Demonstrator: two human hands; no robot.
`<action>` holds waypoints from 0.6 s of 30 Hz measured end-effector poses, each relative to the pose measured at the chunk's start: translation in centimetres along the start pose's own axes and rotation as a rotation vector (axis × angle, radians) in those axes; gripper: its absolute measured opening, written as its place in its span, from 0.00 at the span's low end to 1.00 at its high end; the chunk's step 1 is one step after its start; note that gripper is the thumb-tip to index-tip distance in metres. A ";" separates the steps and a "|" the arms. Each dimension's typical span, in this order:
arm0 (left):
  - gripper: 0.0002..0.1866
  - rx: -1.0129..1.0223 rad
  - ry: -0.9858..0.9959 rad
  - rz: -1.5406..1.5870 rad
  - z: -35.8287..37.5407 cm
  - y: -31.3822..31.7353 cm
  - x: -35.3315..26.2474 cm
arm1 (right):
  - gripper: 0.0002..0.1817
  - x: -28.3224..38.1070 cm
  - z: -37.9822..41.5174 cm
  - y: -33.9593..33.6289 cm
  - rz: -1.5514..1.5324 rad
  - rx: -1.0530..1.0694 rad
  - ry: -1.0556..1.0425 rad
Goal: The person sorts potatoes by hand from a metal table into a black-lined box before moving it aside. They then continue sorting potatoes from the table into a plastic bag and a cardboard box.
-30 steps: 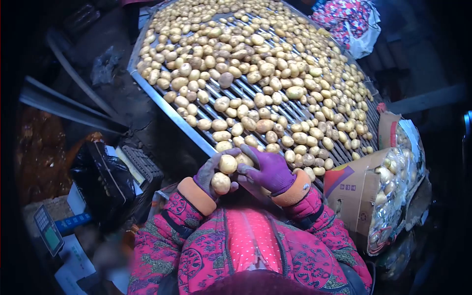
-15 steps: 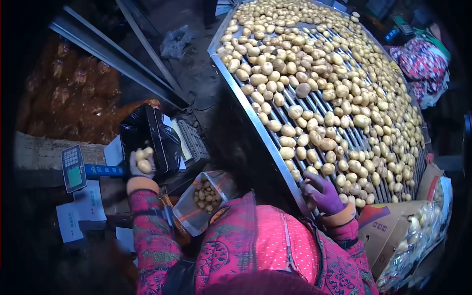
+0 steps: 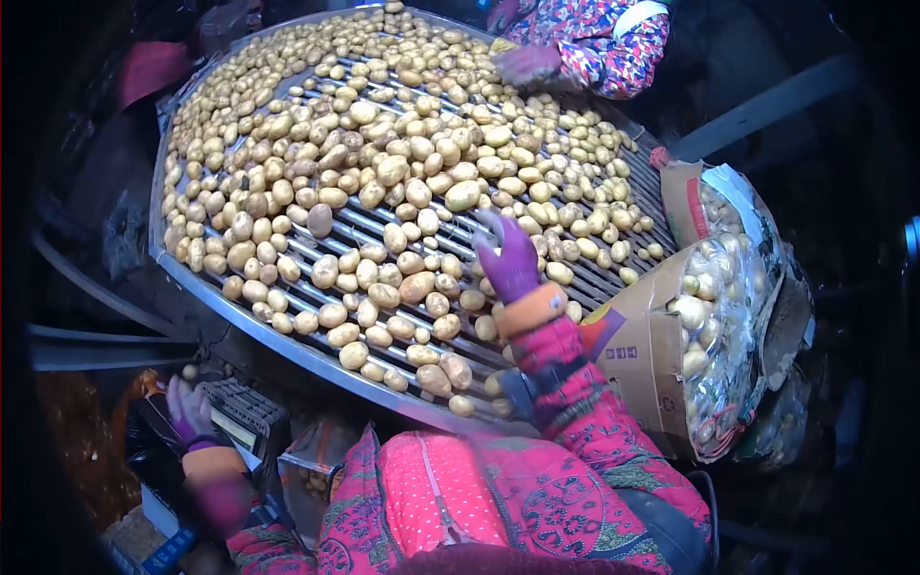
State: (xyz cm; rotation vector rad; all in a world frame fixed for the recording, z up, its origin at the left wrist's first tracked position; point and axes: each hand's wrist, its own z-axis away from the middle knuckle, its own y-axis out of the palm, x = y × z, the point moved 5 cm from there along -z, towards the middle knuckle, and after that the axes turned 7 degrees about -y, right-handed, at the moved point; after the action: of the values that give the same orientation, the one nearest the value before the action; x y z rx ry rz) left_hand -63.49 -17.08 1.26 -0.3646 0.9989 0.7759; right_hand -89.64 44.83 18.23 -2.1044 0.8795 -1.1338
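Observation:
Many potatoes point(image 3: 417, 195) of mixed sizes lie on a metal bar table point(image 3: 278, 353). Over the bars right of centre, my right hand point(image 3: 508, 254), in a purple glove, reaches among the potatoes with its fingers apart and nothing seen in it. At the lower left, my left hand point(image 3: 190, 410), in a greyish-purple glove, is raised with fingers spread and empty. It is beside the black-lined box point(image 3: 153, 431) and a grey crate point(image 3: 251, 407).
Another person's gloved hand point(image 3: 529, 65) is at the table's far edge. An open cardboard box point(image 3: 637, 359) with bagged potatoes point(image 3: 704, 331) stands at right. Small potatoes show in a clear-sided container point(image 3: 311, 460) near my body. Metal beams point(image 3: 105, 350) lie at left.
The view has swung right. My left hand has let go of the potatoes it held and come up from the black-lined box. My right hand has moved from the table's edge out over the bars and opened.

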 end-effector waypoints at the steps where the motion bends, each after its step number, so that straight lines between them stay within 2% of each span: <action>1: 0.30 0.031 0.039 -0.049 2.9 5.7 -1.7 | 0.24 -1.8 -1.8 1.7 0.107 0.009 -0.018; 2: 0.30 0.057 0.079 -0.099 5.3 9.8 -3.0 | 0.24 -2.9 -3.4 3.1 0.211 0.019 -0.037; 4: 0.31 0.171 0.137 -0.150 6.7 13.9 -2.7 | 0.28 -3.3 -5.8 4.9 0.409 0.201 -0.036; 5: 0.34 0.149 0.104 -0.143 8.5 16.1 -3.8 | 0.29 -5.0 -6.2 6.3 0.490 0.342 0.006; 6: 0.36 0.222 0.100 -0.165 9.8 17.5 -4.6 | 0.30 -5.7 -5.7 6.9 0.557 0.358 -0.030; 9: 0.34 0.312 0.074 -0.159 11.9 19.6 -4.7 | 0.33 -6.9 -5.5 7.4 0.686 0.467 0.068; 10: 0.34 0.303 0.067 -0.159 12.2 20.1 -4.1 | 0.33 -6.1 -5.7 7.1 0.683 0.477 0.062; 12: 0.31 0.397 0.112 -0.216 12.5 21.7 -3.6 | 0.35 -5.3 -6.5 6.9 0.732 0.571 0.179; 16: 0.27 0.501 0.086 -0.386 15.5 26.9 -4.1 | 0.34 -5.0 -6.4 8.7 0.687 0.480 0.090; 17: 0.25 0.539 0.092 -0.288 16.7 27.6 -4.4 | 0.35 -5.0 -6.3 8.3 0.551 0.542 0.174; 18: 0.23 0.579 0.096 -0.182 17.7 28.2 -4.6 | 0.35 -4.7 -5.9 8.0 0.548 0.534 0.172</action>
State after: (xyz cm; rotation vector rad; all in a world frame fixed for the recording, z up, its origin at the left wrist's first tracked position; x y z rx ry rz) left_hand -74.60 10.92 16.09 0.0112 1.2113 0.2834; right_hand -98.87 42.53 12.76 -1.2477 1.0126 -1.1005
